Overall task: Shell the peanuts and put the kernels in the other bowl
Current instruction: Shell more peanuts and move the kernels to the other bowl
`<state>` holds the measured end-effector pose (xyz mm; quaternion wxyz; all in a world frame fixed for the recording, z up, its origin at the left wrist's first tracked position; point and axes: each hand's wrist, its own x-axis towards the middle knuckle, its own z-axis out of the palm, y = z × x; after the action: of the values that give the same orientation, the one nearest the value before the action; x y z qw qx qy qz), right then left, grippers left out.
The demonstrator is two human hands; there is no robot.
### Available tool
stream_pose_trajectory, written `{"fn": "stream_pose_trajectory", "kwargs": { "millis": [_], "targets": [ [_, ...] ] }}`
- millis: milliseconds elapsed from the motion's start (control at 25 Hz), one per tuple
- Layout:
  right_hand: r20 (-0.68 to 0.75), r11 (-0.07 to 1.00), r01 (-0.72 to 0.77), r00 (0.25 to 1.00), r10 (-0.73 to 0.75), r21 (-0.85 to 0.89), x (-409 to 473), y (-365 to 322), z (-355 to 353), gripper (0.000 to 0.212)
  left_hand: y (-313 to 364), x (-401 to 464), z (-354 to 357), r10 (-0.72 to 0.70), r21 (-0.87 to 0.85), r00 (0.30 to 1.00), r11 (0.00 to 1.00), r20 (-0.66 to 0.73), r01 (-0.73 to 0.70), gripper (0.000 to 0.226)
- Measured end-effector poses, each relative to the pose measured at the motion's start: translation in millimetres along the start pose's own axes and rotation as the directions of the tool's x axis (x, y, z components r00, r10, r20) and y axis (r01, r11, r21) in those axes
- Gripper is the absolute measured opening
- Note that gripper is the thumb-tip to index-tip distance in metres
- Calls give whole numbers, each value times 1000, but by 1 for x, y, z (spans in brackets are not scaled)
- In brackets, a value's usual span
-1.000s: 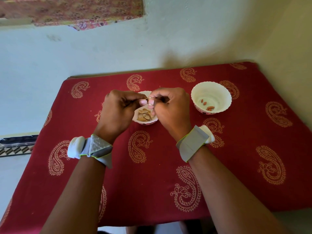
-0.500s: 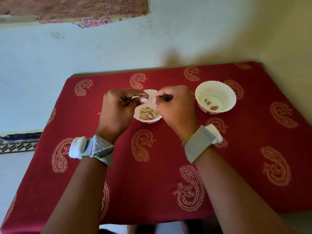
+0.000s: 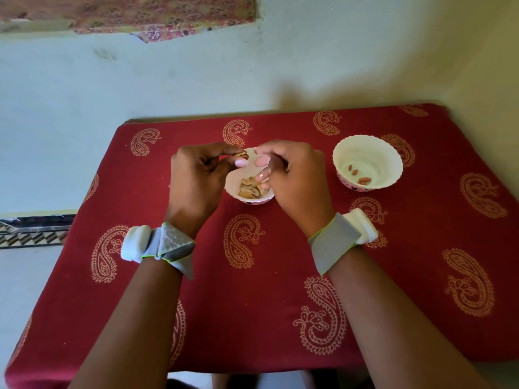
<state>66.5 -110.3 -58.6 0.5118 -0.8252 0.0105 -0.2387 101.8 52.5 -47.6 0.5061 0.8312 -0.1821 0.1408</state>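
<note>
Over the left white bowl (image 3: pixel 233 193), which holds broken peanut shells (image 3: pixel 251 188), my left hand (image 3: pixel 200 171) pinches an opened peanut shell half (image 3: pixel 242 155) between thumb and forefinger; a reddish kernel shows in it. My right hand (image 3: pixel 293 176) hovers just right of it above the same bowl. Its fingers curl down toward the shells, and whether they hold a shell piece is hidden. The right white bowl (image 3: pixel 344 154) holds several red-brown kernels (image 3: pixel 364 180).
Both bowls stand on a red cloth with gold paisley print (image 3: pixel 421 248) covering the table. A pale wall runs behind and to the right. The table's front edge is near my body. Grey bands wrap both wrists.
The peanut has come apart: my hands have separated, the left keeping a shell half with a kernel. My right hand has dropped lower over the shell bowl.
</note>
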Motion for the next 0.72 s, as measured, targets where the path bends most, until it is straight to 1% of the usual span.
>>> {"fn": "stream_pose_trajectory", "kwargs": {
  "millis": [80,160,240,400,560,640,720],
  "targets": [
    [-10,974,-78,997,82,214,2,-1,0,17,1,-2,1,52,-3,998,999,32,-52,12],
    [18,934,-122,992,123,335,2,-1,0,9,3,-3,2,119,35,991,992,54,-121,11],
    [53,912,-158,987,149,378,1,-2,0,7,5,-4,4,139,49,990,989,39,-141,10],
    [86,890,-190,982,169,414,1,-4,-2,6,3,-1,7,51,8,997,999,-59,-50,11],
    [109,828,-245,969,221,504,2,-5,-4,2,10,-3,12,9,-36,1000,999,-25,-10,6],
    [126,804,-282,959,254,523,2,-5,-3,4,12,-4,13,33,-41,999,999,-21,-34,13],
    [94,808,-279,958,271,518,1,-4,0,4,13,-4,16,54,-25,998,998,-23,-54,18]
  ]
}}
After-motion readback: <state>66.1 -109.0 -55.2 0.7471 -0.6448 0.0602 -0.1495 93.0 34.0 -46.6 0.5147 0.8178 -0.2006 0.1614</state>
